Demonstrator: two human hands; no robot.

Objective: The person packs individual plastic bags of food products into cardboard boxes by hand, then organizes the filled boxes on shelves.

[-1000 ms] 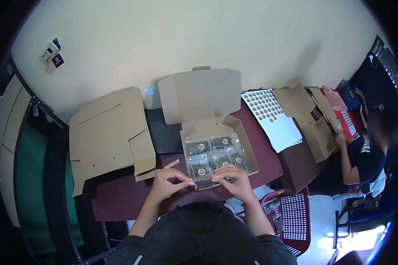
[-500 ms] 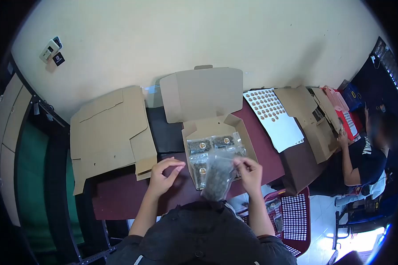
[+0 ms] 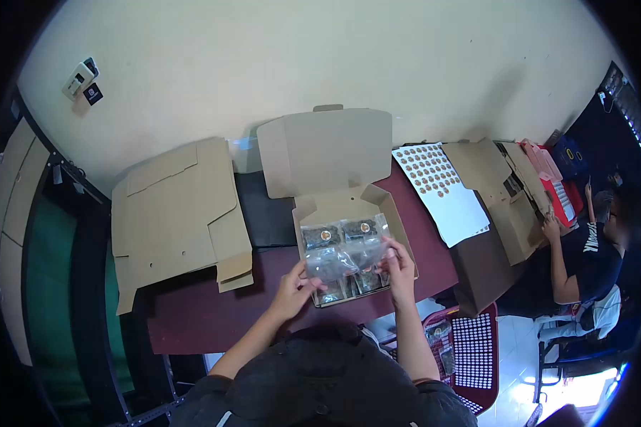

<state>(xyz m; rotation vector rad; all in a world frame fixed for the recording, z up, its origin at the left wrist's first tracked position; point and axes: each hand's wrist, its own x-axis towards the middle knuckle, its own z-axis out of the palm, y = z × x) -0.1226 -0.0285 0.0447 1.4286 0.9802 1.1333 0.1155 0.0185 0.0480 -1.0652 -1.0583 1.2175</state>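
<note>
Both-handed: left hand (image 3: 292, 288) and right hand (image 3: 399, 262) grasped a clear packet (image 3: 343, 257) by its ends over the open carton (image 3: 349, 206) near the bench's front edge. Slack film could slip, spilling contents.

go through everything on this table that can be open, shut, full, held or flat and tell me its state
Box: lid open, partly filled with packets.
Clear packet: held over the box by both hands.
Left hand: gripping the packet's left edge.
Right hand: gripping its right edge.
Cardboard blanks: flat, unfolded.
Sticker sheet: partly used.
</note>
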